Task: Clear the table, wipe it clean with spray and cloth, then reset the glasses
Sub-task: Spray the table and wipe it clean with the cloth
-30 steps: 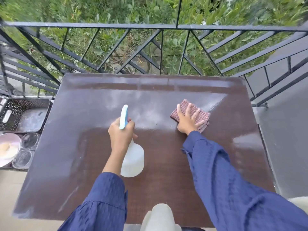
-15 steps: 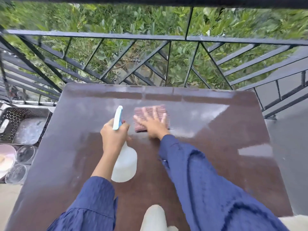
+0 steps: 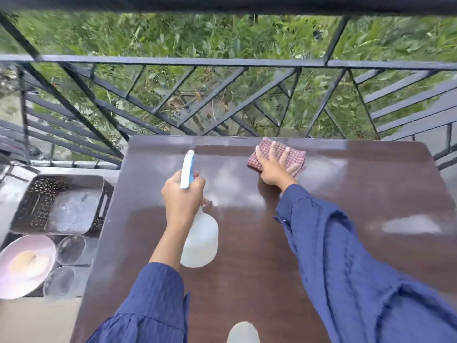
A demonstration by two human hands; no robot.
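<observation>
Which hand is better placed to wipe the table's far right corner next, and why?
Right hand: it presses the cloth flat near that far edge; the left hand grips the spray bottle.

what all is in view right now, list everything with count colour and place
table: 1, dark brown, centre of view
spray bottle: 1, white with blue trigger, over table, left of centre
cloth: 1, red-checked, far edge of table
tray: 1, dark perforated, left of table
plate: 1, pink, nearer than tray, something tan on it
glasses: 2, clear, between plate and table
railing: 1, black metal, behind table
plants: many, green, beyond railing
left hand: 1, grips spray bottle
right hand: 1, flat on cloth
sleeves: 2, blue
</observation>
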